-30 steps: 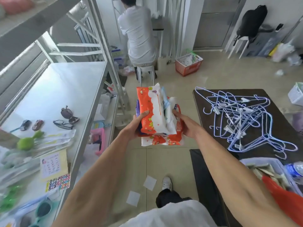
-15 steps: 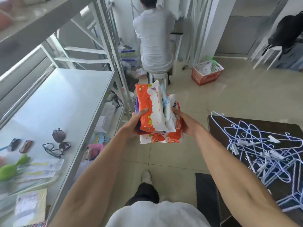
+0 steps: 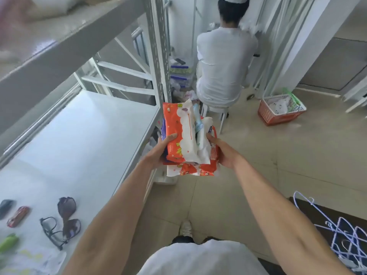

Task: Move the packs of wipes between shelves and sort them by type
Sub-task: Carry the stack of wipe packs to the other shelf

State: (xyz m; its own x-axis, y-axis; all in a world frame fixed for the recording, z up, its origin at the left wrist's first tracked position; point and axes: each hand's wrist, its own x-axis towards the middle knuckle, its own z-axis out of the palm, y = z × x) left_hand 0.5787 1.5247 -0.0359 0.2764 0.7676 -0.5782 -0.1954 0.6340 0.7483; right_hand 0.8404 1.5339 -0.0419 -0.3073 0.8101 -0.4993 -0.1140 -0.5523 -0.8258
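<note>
Packs of wipes [image 3: 188, 139] sit in a bunch near the middle of the head view, squeezed between both hands. The left hand [image 3: 158, 151] grips at 9 o'clock, the right hand [image 3: 223, 151] at 3 o'clock, fingers curled tight. This looks like the carrying step. The gray shelf [image 3: 89, 132] at 9 o'clock has room; next, set them down and split by kind.

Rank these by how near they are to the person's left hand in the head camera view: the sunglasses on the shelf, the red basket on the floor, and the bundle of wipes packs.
1. Bundle of wipes packs: gripped by the left hand itself.
2. Sunglasses: lower left, on the white shelf.
3. Red basket: on the floor far right, beyond the right hand.
</note>
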